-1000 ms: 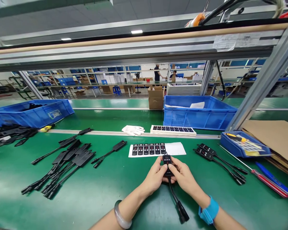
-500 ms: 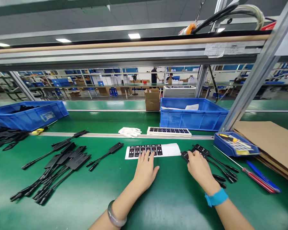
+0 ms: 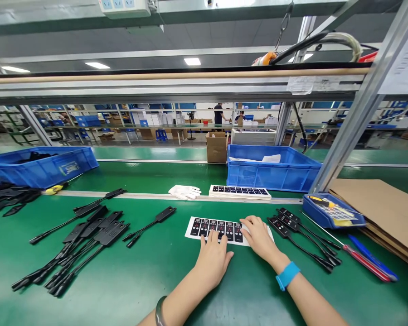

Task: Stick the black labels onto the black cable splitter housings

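A white sheet with a row of black labels [image 3: 196,227] lies on the green table, slightly tilted. My left hand [image 3: 213,258] rests its spread fingertips on the lower edge of the labels. My right hand [image 3: 260,236] is on the sheet's right part, fingers apart, its fingertips near the rightmost label. Just right of it lie several black cabled devices [image 3: 281,227] with labels on their faces. One black device [image 3: 165,214] lies alone left of the sheet, and a pile of similar devices [image 3: 110,233] is farther left.
Behind the sheet are a white glove [image 3: 184,192] and a label stack [image 3: 240,192]. Blue bins stand at back left [image 3: 44,167] and back right [image 3: 268,174]. On the right are a small blue tray [image 3: 333,213], a red screwdriver [image 3: 369,262] and cardboard sheets [image 3: 381,203].
My right hand has left the black devices and moved left onto the sheet. The sheet has shifted right and towards me and turned slightly. My left hand has moved with it.
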A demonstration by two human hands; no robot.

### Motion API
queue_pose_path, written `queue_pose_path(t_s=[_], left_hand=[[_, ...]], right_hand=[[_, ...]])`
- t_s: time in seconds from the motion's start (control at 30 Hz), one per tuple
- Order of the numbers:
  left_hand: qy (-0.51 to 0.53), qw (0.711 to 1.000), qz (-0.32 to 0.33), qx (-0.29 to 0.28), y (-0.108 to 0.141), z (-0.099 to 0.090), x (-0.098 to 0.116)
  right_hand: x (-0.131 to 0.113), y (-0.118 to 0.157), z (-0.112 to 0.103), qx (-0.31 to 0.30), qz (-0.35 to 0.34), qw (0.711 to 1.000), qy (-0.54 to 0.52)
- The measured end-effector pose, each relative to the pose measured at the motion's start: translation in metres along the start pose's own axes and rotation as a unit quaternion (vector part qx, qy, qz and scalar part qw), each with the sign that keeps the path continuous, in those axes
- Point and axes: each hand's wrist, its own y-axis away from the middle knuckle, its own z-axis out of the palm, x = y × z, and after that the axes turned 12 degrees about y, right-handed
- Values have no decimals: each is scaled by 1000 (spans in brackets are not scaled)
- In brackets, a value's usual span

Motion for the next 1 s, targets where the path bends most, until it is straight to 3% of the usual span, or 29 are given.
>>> queue_pose_path(t_s=[0.1,0.2,0.33,0.4,0.5,0.57,0.63,0.73,0.83,0.9,0.93,1.0], left_hand=[[-1,1000,0,20,0,1,0],[-15,999,2,40,-3,1,-2],[-45,995,-16,84,-17,-9,-25],[-67,986,-67,136,-25,-22,-48],[-92,947,-201,231,-31,-45,-89],[-78,923,-271,263,-29,-59,-110],[-54,917,-289,269,-26,-69,-119],[-6,932,-251,263,-22,-76,-108],[65,956,-173,227,-22,-67,-74],[212,953,-134,172,-20,-53,-48],[344,922,-123,132,-18,-44,-36],[590,798,-108,54,-12,-28,-15]], right_hand=[[-3,-2,-3,25,-12,997,-68],[-4,-2,-11,92,-9,981,-172],[-6,0,-17,174,63,941,-282],[-6,3,-17,186,108,923,-320],[-7,7,-17,160,153,905,-364],[-8,8,-19,142,165,898,-382],[-12,8,-22,134,166,892,-398],[-18,8,-27,124,168,874,-439],[-22,9,-30,116,173,848,-488],[-23,10,-30,112,174,836,-508],[-23,11,-30,109,173,832,-515],[-24,13,-31,102,171,828,-525]])
